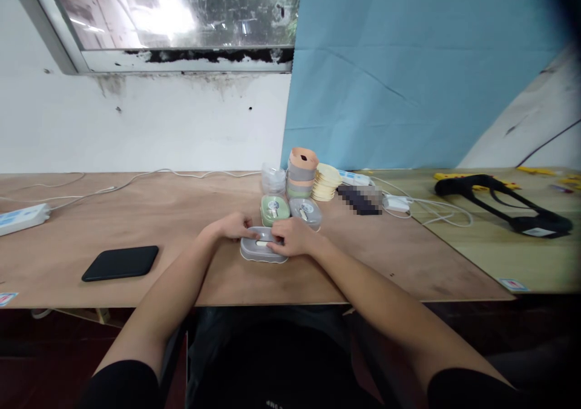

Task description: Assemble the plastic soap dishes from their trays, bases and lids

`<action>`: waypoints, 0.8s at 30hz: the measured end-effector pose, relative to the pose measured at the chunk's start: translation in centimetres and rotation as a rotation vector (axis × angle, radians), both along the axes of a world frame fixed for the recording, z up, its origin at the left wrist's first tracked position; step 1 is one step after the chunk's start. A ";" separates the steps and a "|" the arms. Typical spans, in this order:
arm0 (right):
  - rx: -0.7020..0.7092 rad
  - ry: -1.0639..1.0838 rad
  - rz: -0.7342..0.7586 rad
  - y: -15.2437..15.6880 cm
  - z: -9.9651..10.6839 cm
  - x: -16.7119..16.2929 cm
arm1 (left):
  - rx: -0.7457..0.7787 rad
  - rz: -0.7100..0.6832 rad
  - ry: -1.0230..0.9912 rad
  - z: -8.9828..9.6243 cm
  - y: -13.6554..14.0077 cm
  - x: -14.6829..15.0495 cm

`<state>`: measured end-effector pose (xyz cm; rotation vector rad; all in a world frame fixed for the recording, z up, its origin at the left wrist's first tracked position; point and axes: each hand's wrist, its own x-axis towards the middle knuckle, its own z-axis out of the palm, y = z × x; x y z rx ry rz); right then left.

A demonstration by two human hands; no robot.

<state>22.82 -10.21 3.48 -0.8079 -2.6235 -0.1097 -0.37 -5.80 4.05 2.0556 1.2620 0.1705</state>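
A grey rounded box [265,253] with a clear-looking top and a pale strip across its middle lies flat on the table in front of me. My left hand [233,225] grips its left end, thumb pressed on the top near the rim. At the right end, my right hand [295,237] has its fingers curled onto the top, thumb beside the pale strip; it partly hides that end. Just behind stand a green box [267,216] and another grey box [312,212], both with round labels under clear tops.
Behind the boxes rise a stack of grey, green and peach containers [301,175], a pile of cream discs [325,183] and clear plastic pieces [273,182]. A black phone [120,263] lies left, a power strip [23,218] beyond it. Cables, a charger [396,203] and a black strap frame [499,206] are right.
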 end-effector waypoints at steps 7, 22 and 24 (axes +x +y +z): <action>-0.028 0.028 -0.011 0.1 0.0 -0.1 | 0.027 0.026 0.031 0.0 0.0 0.1; -0.057 0.401 -0.190 4.2 2.6 0.3 | -0.012 0.042 0.014 0.2 -0.1 0.2; -0.040 0.467 -0.234 6.0 4.0 0.2 | -0.002 0.040 0.011 0.0 0.0 0.2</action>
